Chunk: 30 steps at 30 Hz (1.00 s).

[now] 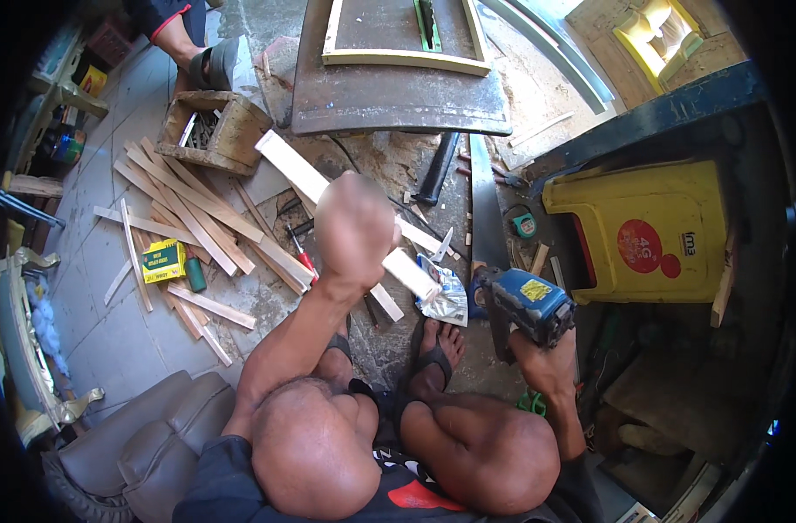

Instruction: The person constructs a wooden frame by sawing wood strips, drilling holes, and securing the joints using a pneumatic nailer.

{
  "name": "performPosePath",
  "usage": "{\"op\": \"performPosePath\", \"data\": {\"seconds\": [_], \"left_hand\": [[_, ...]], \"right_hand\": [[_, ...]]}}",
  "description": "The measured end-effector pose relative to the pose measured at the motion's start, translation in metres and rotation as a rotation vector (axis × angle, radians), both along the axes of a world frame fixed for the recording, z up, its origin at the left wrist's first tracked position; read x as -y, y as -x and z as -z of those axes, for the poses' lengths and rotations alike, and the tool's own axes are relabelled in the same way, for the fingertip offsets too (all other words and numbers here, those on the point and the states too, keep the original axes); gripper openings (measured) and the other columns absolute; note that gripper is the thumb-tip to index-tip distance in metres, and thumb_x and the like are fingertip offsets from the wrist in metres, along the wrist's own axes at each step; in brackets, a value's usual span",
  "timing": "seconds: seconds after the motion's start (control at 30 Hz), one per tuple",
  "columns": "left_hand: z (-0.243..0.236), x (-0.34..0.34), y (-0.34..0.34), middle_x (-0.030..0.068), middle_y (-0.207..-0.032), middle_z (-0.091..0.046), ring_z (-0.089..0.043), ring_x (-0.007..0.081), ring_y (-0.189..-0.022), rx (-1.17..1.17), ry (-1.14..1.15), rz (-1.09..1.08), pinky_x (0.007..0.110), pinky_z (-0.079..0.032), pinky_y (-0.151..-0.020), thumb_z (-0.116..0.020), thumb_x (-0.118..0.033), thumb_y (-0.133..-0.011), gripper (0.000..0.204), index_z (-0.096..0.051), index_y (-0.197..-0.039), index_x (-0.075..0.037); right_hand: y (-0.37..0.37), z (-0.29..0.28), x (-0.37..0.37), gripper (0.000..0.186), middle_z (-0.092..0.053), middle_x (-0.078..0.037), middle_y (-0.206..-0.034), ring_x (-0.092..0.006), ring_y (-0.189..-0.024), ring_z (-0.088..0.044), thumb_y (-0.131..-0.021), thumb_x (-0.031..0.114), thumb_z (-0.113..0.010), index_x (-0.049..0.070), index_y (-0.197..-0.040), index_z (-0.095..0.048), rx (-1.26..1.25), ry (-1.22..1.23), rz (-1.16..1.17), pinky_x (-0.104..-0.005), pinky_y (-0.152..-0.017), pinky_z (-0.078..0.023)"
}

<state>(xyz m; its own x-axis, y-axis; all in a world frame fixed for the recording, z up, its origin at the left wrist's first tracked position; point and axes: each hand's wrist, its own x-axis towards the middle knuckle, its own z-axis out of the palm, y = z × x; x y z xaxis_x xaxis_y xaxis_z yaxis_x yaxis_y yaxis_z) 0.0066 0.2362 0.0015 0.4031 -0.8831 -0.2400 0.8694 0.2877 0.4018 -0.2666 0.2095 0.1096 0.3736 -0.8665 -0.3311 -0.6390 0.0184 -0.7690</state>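
Note:
My left hand (354,231) is raised in front of me, closed around a long pale wooden strip (295,166) that runs from upper left down to lower right. My right hand (546,362) grips a blue power tool (527,305) with a yellow label, held low beside my right knee. My knees and sandalled feet (437,344) show below, on the dusty floor.
Several wooden strips (193,213) and a small yellow-green box (164,261) lie at left. A wooden crate (213,131), a handsaw (485,205), a yellow plastic stool (646,231), a dark board (398,83) with a frame, a grey cushion (145,444), another person's foot (210,65).

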Motion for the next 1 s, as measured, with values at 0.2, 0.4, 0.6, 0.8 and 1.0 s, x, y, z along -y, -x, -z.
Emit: {"op": "performPosePath", "data": {"seconds": [0.2, 0.4, 0.6, 0.8, 1.0], "left_hand": [[0.01, -0.073, -0.074, 0.0029, -0.058, -0.046, -0.056, 0.0156, -0.05, -0.076, 0.285, 0.171, 0.038, -0.058, -0.052, -0.048, -0.041, -0.108, 0.042, -0.052, -0.082, -0.009], [0.103, -0.154, -0.129, 0.0178, -0.113, -0.067, -0.068, 0.0327, -0.099, 0.857, -1.107, -0.356, 0.044, -0.057, -0.086, -0.069, -0.027, -0.098, 0.057, -0.049, -0.144, -0.001], [0.076, -0.064, -0.054, 0.0161, -0.137, -0.055, -0.043, 0.0363, -0.139, 2.366, -0.483, 0.122, 0.051, -0.029, -0.12, -0.067, -0.004, -0.085, 0.037, -0.066, -0.122, -0.006], [0.114, 0.0, -0.08, 0.0094, -0.127, -0.065, -0.053, 0.0229, -0.136, 2.86, 0.148, 0.51, 0.055, -0.03, -0.123, -0.059, -0.01, -0.093, 0.021, -0.068, -0.111, -0.018], [-0.006, 0.024, -0.067, 0.0056, -0.095, -0.064, -0.066, 0.0208, -0.099, 2.571, 0.471, 0.492, 0.048, -0.047, -0.107, -0.061, -0.009, -0.091, 0.031, -0.067, -0.118, -0.021]], "right_hand": [[0.021, 0.018, -0.008, 0.03, -0.073, -0.013, -0.083, -0.0135, -0.075, -0.067, -0.081, 0.009, -0.065, -0.004, -0.107, -0.073, -0.102, -0.067, 0.169, -0.0346, -0.07, -0.053], [0.028, 0.047, -0.023, 0.026, -0.067, -0.005, -0.076, -0.0126, -0.069, -0.06, -0.081, 0.012, -0.065, -0.002, -0.101, -0.071, -0.123, -0.163, 0.239, -0.0345, -0.064, -0.05], [0.02, 0.053, -0.023, 0.025, -0.07, -0.012, -0.074, -0.0162, -0.07, -0.067, -0.083, 0.014, -0.067, -0.003, -0.1, -0.073, -0.056, -0.175, 0.182, -0.0376, -0.065, -0.053], [0.016, 0.05, -0.023, 0.034, -0.072, -0.008, -0.08, -0.0163, -0.074, -0.067, -0.081, 0.01, -0.065, -0.003, -0.112, -0.072, 0.01, -0.101, 0.031, -0.0366, -0.07, -0.053], [0.038, 0.022, -0.019, 0.033, -0.074, -0.012, -0.086, -0.0158, -0.079, -0.07, -0.079, 0.006, -0.066, -0.004, -0.111, -0.071, 0.046, -0.086, 0.123, -0.0354, -0.073, -0.056]]}}
